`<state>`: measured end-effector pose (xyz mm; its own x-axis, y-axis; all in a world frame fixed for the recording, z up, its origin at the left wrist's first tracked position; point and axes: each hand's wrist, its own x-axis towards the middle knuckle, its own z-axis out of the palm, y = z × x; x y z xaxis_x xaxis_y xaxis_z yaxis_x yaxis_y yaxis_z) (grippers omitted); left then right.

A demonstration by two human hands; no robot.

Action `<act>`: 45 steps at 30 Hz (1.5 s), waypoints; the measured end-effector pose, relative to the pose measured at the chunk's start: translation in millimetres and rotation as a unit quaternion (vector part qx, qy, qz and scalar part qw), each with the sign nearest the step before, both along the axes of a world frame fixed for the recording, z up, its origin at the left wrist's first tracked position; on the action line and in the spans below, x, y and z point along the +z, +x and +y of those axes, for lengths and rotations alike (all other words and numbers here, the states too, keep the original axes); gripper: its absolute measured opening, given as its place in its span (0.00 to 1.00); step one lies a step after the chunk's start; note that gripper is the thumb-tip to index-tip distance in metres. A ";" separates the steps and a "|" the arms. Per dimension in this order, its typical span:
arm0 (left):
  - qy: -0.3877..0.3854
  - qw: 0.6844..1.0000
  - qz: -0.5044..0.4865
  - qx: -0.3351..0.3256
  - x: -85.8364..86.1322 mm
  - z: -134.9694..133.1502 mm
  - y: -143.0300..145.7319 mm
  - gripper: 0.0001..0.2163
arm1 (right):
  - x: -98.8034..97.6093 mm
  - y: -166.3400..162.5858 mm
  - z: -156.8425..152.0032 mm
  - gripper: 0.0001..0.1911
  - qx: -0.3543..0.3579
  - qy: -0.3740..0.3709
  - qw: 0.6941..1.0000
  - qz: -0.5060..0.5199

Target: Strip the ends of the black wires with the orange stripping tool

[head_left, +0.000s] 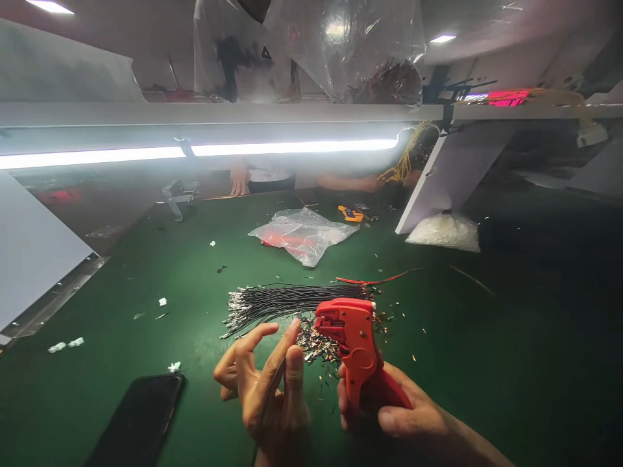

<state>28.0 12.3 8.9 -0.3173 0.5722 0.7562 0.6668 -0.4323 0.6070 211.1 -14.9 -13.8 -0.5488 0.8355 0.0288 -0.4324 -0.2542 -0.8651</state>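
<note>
A red wire stripper is gripped in my right hand, its jaws pointing left and its handles inside my curled fingers. Close to those jaws, my left hand pinches a thin dark wire between thumb and forefinger; the wire trails down across the palm, and its tip is hard to make out. Behind both hands lies a bundle of black wires with metal terminals at the left ends. Below the stripper's jaws is a pile of small wire scraps, partly covered by the tool and fingers.
On the green table are a black phone, a clear plastic bag over something red, a yellow tool and a tied white bag. A lit tube lamp hangs under the shelf. Another person's hand rests at the far edge.
</note>
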 end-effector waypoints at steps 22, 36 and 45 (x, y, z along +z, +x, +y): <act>-0.126 0.940 -0.232 -0.217 -17.2 -5.8 22.9 0.08 | -9.4 2.4 4.2 0.39 -0.262 0.173 0.930 -0.194; -0.314 0.813 -0.407 -0.273 -22.0 -5.0 29.4 0.20 | 4.2 6.4 8.4 0.11 -0.369 0.325 0.792 -0.361; -0.363 0.744 -0.458 -0.325 -20.4 -4.8 31.8 0.19 | 6.0 4.4 10.8 0.12 -0.368 0.379 0.752 -0.395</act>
